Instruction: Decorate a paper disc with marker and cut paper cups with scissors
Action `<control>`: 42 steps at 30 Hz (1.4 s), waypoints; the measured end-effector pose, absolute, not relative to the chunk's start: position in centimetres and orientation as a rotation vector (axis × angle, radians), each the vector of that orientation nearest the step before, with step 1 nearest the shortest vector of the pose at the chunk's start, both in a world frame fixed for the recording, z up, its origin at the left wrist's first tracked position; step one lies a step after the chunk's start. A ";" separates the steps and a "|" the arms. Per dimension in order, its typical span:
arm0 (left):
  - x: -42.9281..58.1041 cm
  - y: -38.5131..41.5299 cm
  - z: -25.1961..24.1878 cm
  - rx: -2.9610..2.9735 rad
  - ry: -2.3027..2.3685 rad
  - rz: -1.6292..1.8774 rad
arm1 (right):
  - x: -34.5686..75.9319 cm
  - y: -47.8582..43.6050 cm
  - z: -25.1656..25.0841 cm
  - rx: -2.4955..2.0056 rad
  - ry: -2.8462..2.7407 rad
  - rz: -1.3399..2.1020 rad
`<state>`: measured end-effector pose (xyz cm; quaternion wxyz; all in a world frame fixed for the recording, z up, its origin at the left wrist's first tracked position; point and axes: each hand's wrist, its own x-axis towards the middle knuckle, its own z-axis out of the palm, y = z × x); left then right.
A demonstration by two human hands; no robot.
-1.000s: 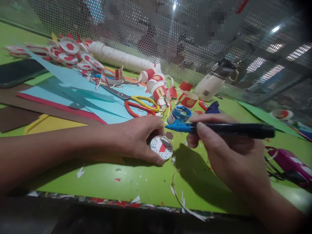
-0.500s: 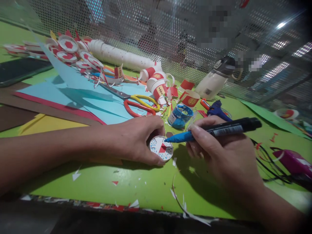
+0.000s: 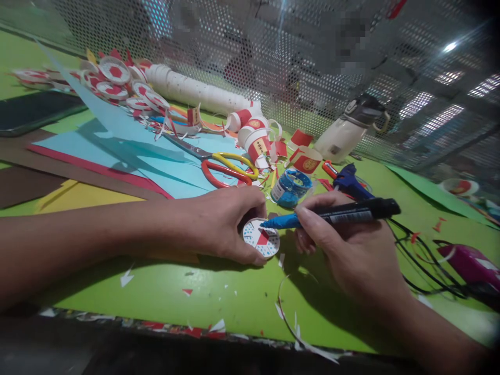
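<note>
My left hand (image 3: 222, 224) is closed round a small white paper-cup base (image 3: 261, 238) with a red patch and blue dots, holding it against the green table (image 3: 219, 291). My right hand (image 3: 344, 245) grips a blue-tipped black marker (image 3: 332, 213). The marker's tip touches the top of the cup base.
Red-and-yellow scissors (image 3: 222, 164) lie on light blue paper (image 3: 128, 146) behind my left hand. A blue jar (image 3: 291, 186), cut red-and-white cups (image 3: 255, 138), a white bottle (image 3: 344, 133), a blue glue gun (image 3: 349, 179) and a perforated metal screen (image 3: 273, 52) stand behind. A phone (image 3: 35, 112) lies far left. Paper scraps litter the front edge.
My right hand has brought the marker down and left, from above the table to the cup base, where its tip now rests. My left hand has kept holding the base.
</note>
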<state>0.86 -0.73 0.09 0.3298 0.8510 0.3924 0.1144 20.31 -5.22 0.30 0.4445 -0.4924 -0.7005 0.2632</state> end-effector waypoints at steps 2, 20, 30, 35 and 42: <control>0.9 -0.7 0.1 2.214 1.024 0.299 | 20.3 -5.3 0.4 -1.217 -1.738 0.645; 0.9 -0.8 0.3 2.216 1.027 0.299 | 20.1 -5.4 0.0 -1.157 -1.764 0.636; 0.9 -0.9 0.0 2.199 1.023 0.329 | 20.0 -5.5 -0.1 -1.144 -1.804 0.671; 0.8 -0.8 -0.1 2.204 1.007 0.342 | 19.9 -5.5 0.1 -1.156 -1.806 0.719; 1.0 -0.9 0.1 2.201 1.037 0.319 | 19.9 -5.5 0.0 -1.172 -1.822 0.664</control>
